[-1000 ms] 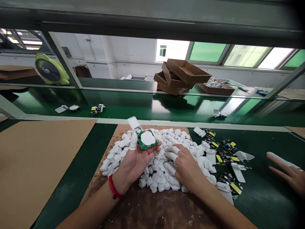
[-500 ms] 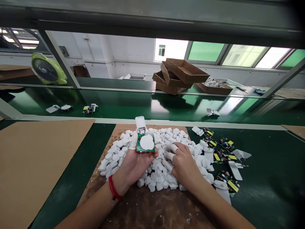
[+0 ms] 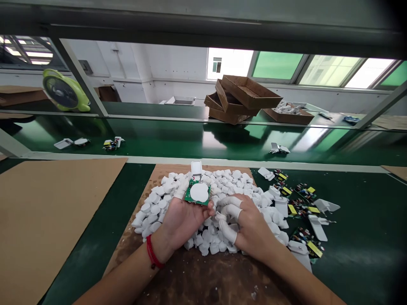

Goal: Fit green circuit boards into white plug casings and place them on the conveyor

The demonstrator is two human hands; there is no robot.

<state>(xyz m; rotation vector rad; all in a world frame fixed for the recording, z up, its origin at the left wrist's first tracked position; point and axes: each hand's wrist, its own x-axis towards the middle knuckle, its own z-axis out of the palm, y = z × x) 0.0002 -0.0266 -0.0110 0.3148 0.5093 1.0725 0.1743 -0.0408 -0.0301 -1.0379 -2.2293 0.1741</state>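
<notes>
My left hand [image 3: 182,216] holds a green circuit board [image 3: 188,197] by its edges, tilted up above a heap of white pieces. On the board's face sits a round white foam pad [image 3: 199,193], and a white plastic plate [image 3: 196,168] is joined to its far edge by thin wires. My right hand [image 3: 244,222], with white finger cots, is low over the heap of white pads [image 3: 213,243], just right of the board. Its thumb and fingers are drawn together in a pinch; whatever lies between them blends with the white heap.
The heap lies on a brown board [image 3: 203,279]. To the right are several circuit boards [image 3: 302,207] with yellow parts and white plates. Behind runs a green conveyor belt [image 3: 165,142] carrying a few assemblies. Stacked cardboard trays [image 3: 251,95] and a green fan [image 3: 65,91] stand farther back.
The circuit board in my left hand has shifted right and tilted slightly. My right hand's fingers have drawn closer together over the heap. Assemblies on the belt have slid left.
</notes>
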